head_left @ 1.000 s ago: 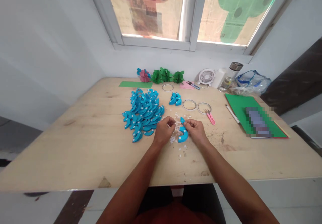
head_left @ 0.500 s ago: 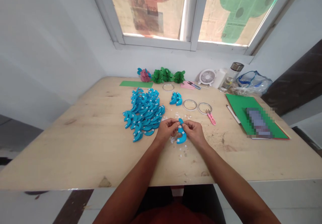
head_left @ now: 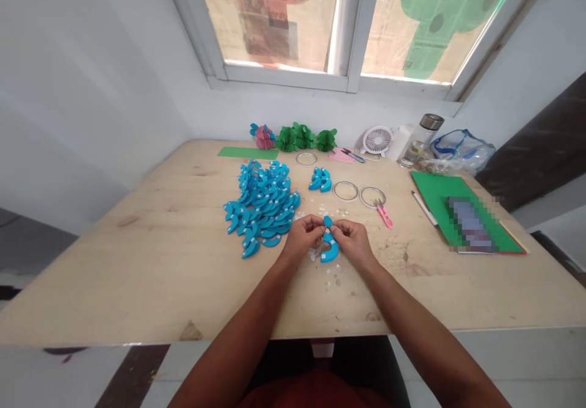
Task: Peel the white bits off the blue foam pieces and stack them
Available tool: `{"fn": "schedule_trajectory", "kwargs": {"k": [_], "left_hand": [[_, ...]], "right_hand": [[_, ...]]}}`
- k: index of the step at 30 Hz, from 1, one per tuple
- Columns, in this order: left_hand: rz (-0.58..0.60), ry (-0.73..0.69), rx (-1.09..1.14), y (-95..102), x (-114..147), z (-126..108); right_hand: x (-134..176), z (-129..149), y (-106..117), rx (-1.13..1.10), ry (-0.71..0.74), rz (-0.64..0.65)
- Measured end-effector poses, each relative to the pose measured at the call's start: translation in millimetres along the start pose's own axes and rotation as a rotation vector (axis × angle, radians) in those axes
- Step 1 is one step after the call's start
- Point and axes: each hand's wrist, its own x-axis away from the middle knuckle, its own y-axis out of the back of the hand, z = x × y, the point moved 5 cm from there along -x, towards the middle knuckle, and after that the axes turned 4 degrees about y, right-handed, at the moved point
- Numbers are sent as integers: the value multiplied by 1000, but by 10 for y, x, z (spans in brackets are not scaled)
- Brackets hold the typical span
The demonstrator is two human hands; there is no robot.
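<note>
A pale wooden table [head_left: 160, 267] spreads beneath a window, its middle taken up by a loose heap of blue crescent pieces [head_left: 262, 203], bristling with white squares. The heap's near edge lies just beside the worker's left hand [head_left: 306, 236]; a careless sideways sweep of that wrist could scatter it. The left hand's fingers are drawn together at the held piece, though whether they grip it cannot be told. The right hand [head_left: 351, 238] pinches that piece between thumb and fingers. Beyond the right hand lie pink-handled snips [head_left: 385, 216], points facing away from the person (a blind reach over them could still prick).

Just below the fingertips a blue crescent [head_left: 330, 253] rests near the table's front, smooth, thick-looking and bright, a white square on its lower end. The held blue piece [head_left: 328, 220], raised between both hands, shows only its rounded tip; too hard a squeeze could probably dent or crease it. Smallest of all, white scraps [head_left: 314, 254] litter the wood and, if sticky, might cling to skin or to a blue face.
</note>
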Motion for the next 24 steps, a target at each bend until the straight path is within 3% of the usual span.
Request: {"fn": "schedule_trajectory", "kwargs": {"k": [9,24], "left_hand": [[-76,-41,-44,-13,-22,-58],[11,-9,-9,3,-39,-32]], "right_hand": [[12,23,-43,-5,21,37],[8,38,-39,-178,-65,17]]}}
